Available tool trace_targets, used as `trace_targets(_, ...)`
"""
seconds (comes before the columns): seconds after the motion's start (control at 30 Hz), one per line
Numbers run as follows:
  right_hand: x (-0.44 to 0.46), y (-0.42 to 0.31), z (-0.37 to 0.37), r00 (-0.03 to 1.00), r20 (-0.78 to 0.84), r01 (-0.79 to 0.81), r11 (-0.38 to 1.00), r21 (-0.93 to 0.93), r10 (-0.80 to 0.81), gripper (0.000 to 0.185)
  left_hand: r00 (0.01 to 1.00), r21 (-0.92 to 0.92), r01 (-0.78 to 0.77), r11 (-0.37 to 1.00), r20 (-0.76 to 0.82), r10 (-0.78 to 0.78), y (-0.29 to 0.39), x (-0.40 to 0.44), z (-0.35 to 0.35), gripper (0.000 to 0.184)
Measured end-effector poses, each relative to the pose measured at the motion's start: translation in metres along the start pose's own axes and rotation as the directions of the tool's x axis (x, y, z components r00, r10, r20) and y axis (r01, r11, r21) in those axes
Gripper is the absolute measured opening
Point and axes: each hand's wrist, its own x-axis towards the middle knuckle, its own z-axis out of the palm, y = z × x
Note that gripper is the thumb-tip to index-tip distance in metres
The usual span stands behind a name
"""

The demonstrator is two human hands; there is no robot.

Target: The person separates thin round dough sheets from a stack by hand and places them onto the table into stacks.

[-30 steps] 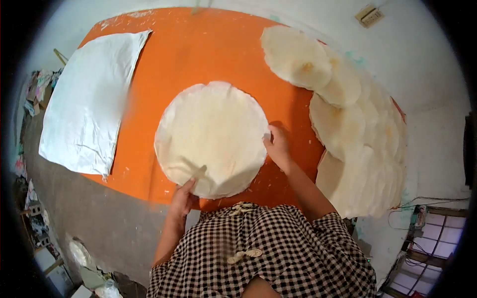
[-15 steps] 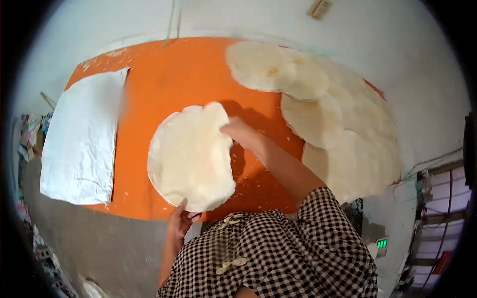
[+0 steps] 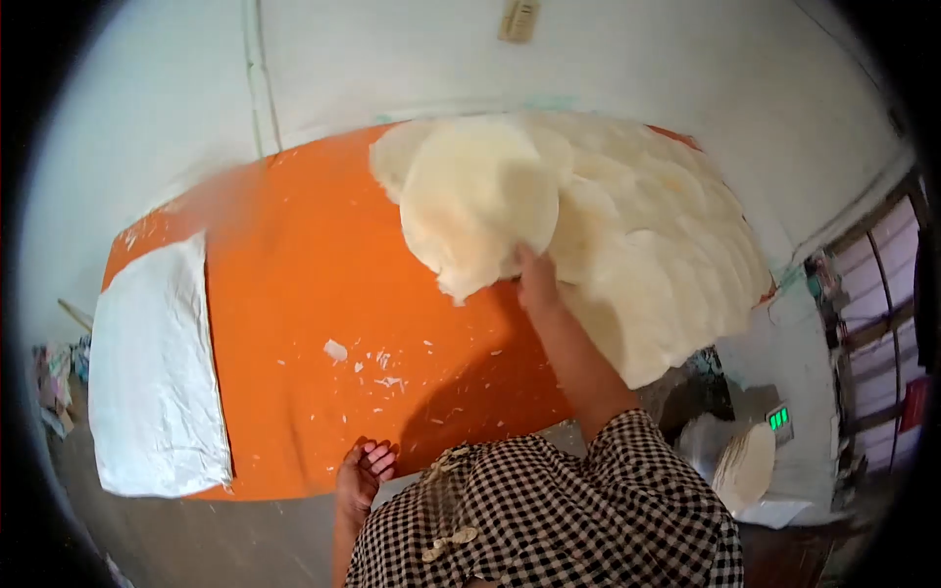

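My right hand (image 3: 534,274) is closed on the lower right edge of a round, thin, cream-coloured sheet (image 3: 478,196). The sheet lies over the left part of a spread of overlapping round sheets (image 3: 657,245) at the right of the orange table (image 3: 284,323). A ragged corner hangs at its lower left. Near the table's front edge, my left hand (image 3: 366,470) is palm up with its fingers loosely curled, and it holds nothing.
A white cloth-like sack (image 3: 157,372) lies flat at the table's left end. White flakes (image 3: 336,350) are scattered over the middle. Beyond the table stands a pale wall (image 3: 392,59). At the lower right is a stack of round pieces (image 3: 745,468).
The round sheet has gone from in front of me to the right, onto the overlapping sheets, in my right hand. My left hand has let go of it. The view has shifted.
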Motion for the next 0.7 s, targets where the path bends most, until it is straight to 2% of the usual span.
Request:
trace_targets(0.03, -0.011, 0.015, -0.019, 0.991, 0.023, -0.128, 0.990, -0.055, 0.129, 0.032, 0.997, -0.022, 0.045, 0.999, 0.058, -0.044, 0.002, 0.005, -0.006, 0.024)
trace_targets(0.07, -0.026, 0.018, -0.033, 0.947, 0.053, -0.305, 0.936, -0.177, 0.318, 0.029, 0.995, 0.098, 0.037, 0.994, -0.096, -0.028, 0.006, -0.005, 0.020, 0.024)
trace_targets(0.1, -0.041, 0.020, -0.045, 0.865, 0.081, -0.449, 0.837, -0.312, 0.495, 0.027, 0.998, 0.072, 0.050, 0.996, -0.035, -0.048, 0.009, -0.003, 0.018, 0.024)
trace_targets(0.13, -0.039, 0.064, -0.068, 0.741, 0.062, -0.608, 0.708, -0.358, 0.668, 0.022, 0.997, 0.046, 0.067, 0.997, 0.028, -0.068, 0.007, -0.002, 0.009, 0.023)
trace_targets(0.17, -0.059, 0.062, -0.067, 0.768, 0.080, -0.575, 0.740, -0.348, 0.635, 0.022, 0.991, 0.023, 0.091, 0.996, 0.093, -0.093, 0.008, 0.001, 0.002, 0.023)
trace_targets(0.2, -0.080, 0.058, -0.064, 0.796, 0.092, -0.542, 0.771, -0.335, 0.599, 0.023, 0.993, 0.068, 0.097, 0.993, 0.059, -0.101, 0.009, 0.002, 0.005, 0.023)
trace_targets(0.23, -0.090, 0.074, -0.071, 0.841, 0.085, -0.448, 0.776, -0.444, 0.534, 0.025, 0.994, 0.118, 0.106, 0.987, 0.029, -0.110, 0.011, 0.003, 0.008, 0.022)
trace_targets(0.27, -0.098, 0.095, -0.081, 0.879, 0.081, -0.353, 0.756, -0.552, 0.470, 0.026, 0.952, 0.028, 0.156, 0.987, 0.261, -0.158, 0.012, 0.009, 0.002, 0.021)
trace_targets(0.3, -0.107, 0.126, -0.095, 0.952, 0.125, -0.137, 0.753, -0.644, 0.281, 0.026, 0.966, 0.070, 0.164, 0.984, 0.190, -0.175, 0.014, 0.013, -0.001, 0.020)
trace_targets(0.33, -0.115, 0.148, -0.109, 0.977, 0.191, 0.078, 0.685, -0.725, 0.091, 0.025, 0.976, 0.109, 0.170, 0.980, 0.122, -0.182, 0.015, 0.015, -0.002, 0.020)
trace_targets(0.4, -0.143, 0.119, -0.107, 0.950, 0.298, 0.305, 0.478, -0.824, -0.092, 0.022, 0.982, 0.172, 0.182, 0.968, 0.025, -0.189, 0.012, 0.025, -0.010, 0.022)
trace_targets(0.5, -0.158, 0.113, -0.121, 0.940, 0.308, 0.217, 0.441, -0.871, 0.145, 0.020, 0.986, 0.257, 0.169, 0.952, -0.049, -0.162, 0.009, 0.046, -0.029, 0.031)
trace_targets(0.6, -0.154, 0.134, -0.124, 0.947, 0.287, 0.187, 0.481, -0.856, 0.143, 0.018, 0.987, 0.322, 0.121, 0.939, -0.136, -0.080, 0.011, 0.066, -0.049, 0.040)
trace_targets(0.7, -0.149, 0.120, -0.112, 0.949, 0.260, 0.153, 0.462, -0.874, 0.177, 0.017, 0.974, 0.365, 0.190, 0.912, -0.186, -0.129, 0.019, 0.072, -0.043, 0.033)
